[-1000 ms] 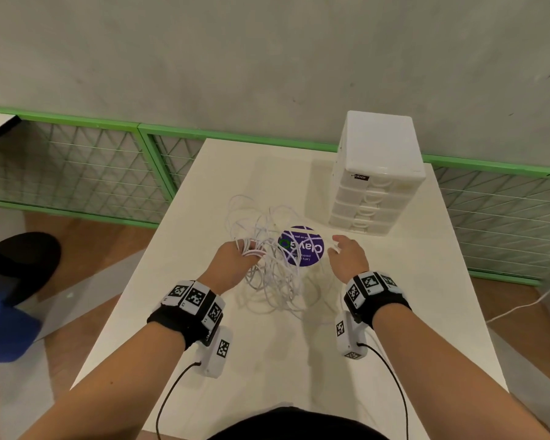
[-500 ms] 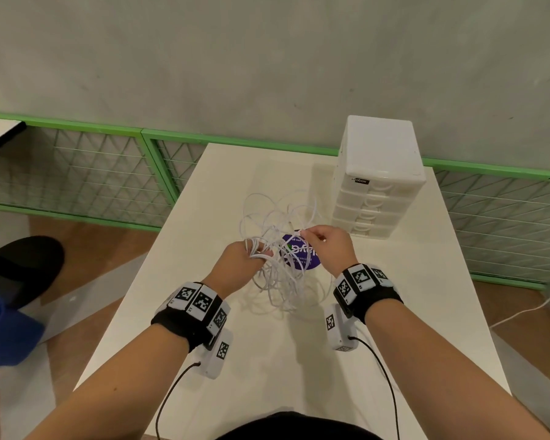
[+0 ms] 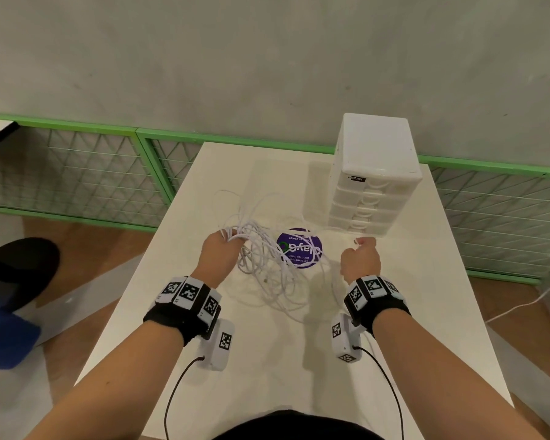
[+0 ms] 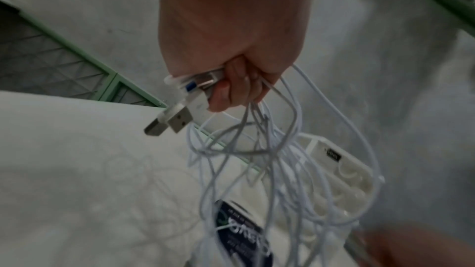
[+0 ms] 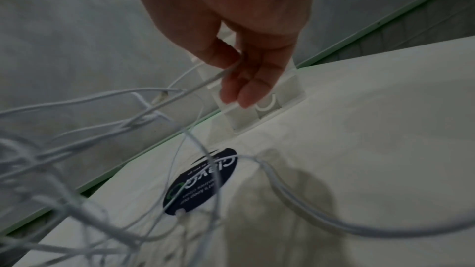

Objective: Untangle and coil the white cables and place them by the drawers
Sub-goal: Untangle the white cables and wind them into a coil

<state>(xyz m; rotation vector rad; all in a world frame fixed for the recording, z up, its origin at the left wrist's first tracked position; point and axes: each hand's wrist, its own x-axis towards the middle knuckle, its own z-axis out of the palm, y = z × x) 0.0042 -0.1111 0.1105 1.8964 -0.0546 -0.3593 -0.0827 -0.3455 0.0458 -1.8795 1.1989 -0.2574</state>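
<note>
A tangle of thin white cables (image 3: 267,258) hangs between my hands above the white table (image 3: 267,360). My left hand (image 3: 218,250) grips a bunch of the strands, and the left wrist view shows its fingers (image 4: 231,88) curled round them beside two USB plugs (image 4: 169,123). My right hand (image 3: 361,258) is raised in front of the white drawer unit (image 3: 375,173). It pinches a single cable (image 5: 195,86) between thumb and fingers (image 5: 241,84). The strand runs left into the tangle (image 5: 64,149).
A round purple sticker (image 3: 299,247) lies on the table under the cables. A green-framed wire fence (image 3: 77,173) runs behind the table along a grey wall. A blue and black object (image 3: 10,306) sits on the floor at the left. Another white cable (image 3: 527,303) trails on the floor at the right.
My right hand has moved right, away from the tangle toward the drawers, drawing one strand out. My left hand has stayed on the bunch, raised a little.
</note>
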